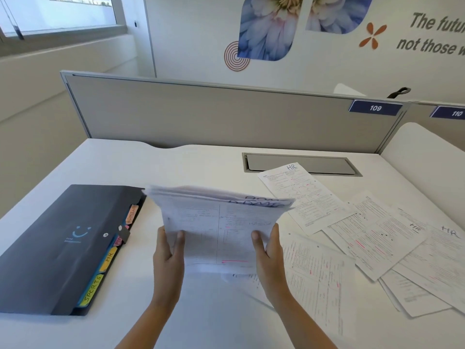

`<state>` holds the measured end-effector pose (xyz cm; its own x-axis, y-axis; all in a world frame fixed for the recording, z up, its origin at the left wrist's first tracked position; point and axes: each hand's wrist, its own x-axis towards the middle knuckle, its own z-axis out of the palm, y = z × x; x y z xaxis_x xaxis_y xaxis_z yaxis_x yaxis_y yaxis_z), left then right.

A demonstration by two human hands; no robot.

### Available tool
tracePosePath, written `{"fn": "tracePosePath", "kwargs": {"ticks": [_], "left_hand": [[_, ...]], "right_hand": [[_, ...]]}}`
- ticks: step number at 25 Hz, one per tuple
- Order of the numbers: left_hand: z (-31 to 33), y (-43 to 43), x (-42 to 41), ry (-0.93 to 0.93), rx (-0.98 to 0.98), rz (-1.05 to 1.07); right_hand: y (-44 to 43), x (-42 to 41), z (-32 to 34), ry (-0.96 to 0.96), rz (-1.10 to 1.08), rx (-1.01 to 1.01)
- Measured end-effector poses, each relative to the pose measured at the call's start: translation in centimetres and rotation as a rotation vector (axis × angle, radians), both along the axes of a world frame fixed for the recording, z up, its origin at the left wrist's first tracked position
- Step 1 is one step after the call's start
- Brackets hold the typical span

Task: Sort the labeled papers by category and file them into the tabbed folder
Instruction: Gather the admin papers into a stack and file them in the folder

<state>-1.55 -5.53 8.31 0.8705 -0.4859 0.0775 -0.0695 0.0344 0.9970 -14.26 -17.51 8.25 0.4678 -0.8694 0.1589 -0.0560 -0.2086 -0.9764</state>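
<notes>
Head view is showing both hands gripping one stack of papers (216, 222) above the desk (201, 159). The left hand (167, 253) is clamping the stack's lower left edge, with its thumb (179, 239) lying on the front sheet and the fingers curling behind. The right hand (268, 250) is clamping the lower right edge the same way. The stack is being held up off the desk, its far edge fanning slightly. Blue handwriting is showing near its top right corner, too blurred to read.

Left of the hands, a dark folder (63, 248) is lying flat and closed on the desk, apart from the stack, with a smiley printed on its cover. Coloured tabs are sticking out along its right edge: a yellow-green SPORTS tab (91, 289), a yellow HR tab (108, 258), a pink tab (117, 241) partly hidden by the clasp, and an orange ADMIN tab (131, 214).

Right of the hands, loose sheets are lying spread and overlapping on the desk. Three are carrying a handwritten HR label: the far sheet (299, 195), the middle sheet (377, 235) and the right sheet (440, 258). Another sheet with pink marks (314, 273) is lying just beside the right wrist, its label not showing.

Behind these, a grey flap (299, 163) is sitting flush in the desk, its front edge overlapped by the far sheet's corner. A grey partition (226, 114) is standing along the back edge, carrying a number plate (375, 108) reading 109.
</notes>
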Motion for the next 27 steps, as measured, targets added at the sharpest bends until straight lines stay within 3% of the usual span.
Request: {"fn": "tracePosePath", "kwargs": {"ticks": [7, 8, 11, 13, 15, 19, 23, 27], "left_hand": [[0.6, -0.3, 1.5, -0.131, 0.162, 0.081], [0.6, -0.1, 1.7, -0.125, 0.166, 0.09], [0.1, 0.9, 2.5, -0.069, 0.188, 0.147], [-0.3, 1.9, 3.1, -0.001, 0.196, 0.173], [-0.6, 2.6, 3.4, 0.064, 0.204, 0.178], [-1.0, 3.0, 3.5, 0.152, 0.209, 0.174], [-1.1, 2.8, 3.3, 0.199, 0.212, 0.16], [-1.3, 2.4, 3.4, 0.216, 0.195, 0.146]], "right_hand": [[-4.2, -0.8, 0.0, 0.09, -0.045, -0.134], [-5.3, -1.5, -0.5, 0.209, -0.056, -0.205], [-8.8, -5.1, -2.7, 0.839, -0.041, -0.432], [-10.4, -7.7, -3.7, 1.111, -0.085, -0.339], [-11.1, -9.4, -4.4, 1.249, -0.096, -0.249], [-11.4, -10.5, -5.2, 1.328, -0.081, -0.26], [-11.9, -10.9, -5.1, 1.236, -0.035, -0.188], [-12.1, -10.6, -4.1, 1.392, -0.091, -0.268]]}}
